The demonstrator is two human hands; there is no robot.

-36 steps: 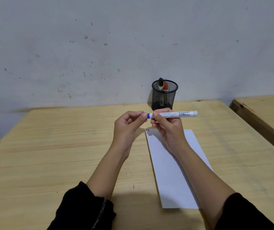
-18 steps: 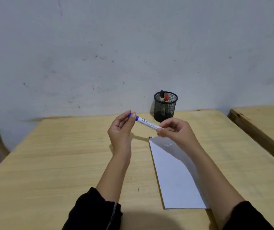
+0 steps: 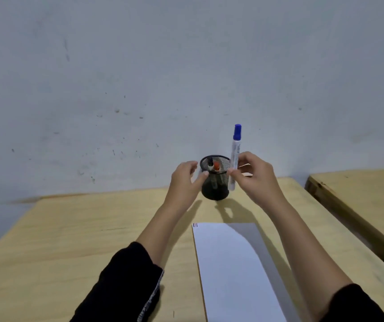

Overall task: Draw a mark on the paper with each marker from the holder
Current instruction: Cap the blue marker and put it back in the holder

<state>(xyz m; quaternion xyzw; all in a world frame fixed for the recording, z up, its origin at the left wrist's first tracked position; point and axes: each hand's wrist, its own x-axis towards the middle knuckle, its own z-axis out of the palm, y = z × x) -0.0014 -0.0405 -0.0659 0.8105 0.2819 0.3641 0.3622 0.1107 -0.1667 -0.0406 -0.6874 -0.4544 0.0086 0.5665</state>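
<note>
A: Your right hand (image 3: 255, 176) has swung the capped blue-and-white marker (image 3: 234, 159) upright beside the black mesh holder (image 3: 215, 182).

B: And your left hand (image 3: 185, 180), half-open and empty, reaches to steady it. Probably the last marker returning; marks already on the white paper (image 3: 235, 270).

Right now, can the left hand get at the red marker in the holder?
Probably yes. The left hand is empty and open, right beside the holder, whose top is uncovered. The red marker pokes up near the rim. The right hand holds the blue marker off to the other side.
</note>
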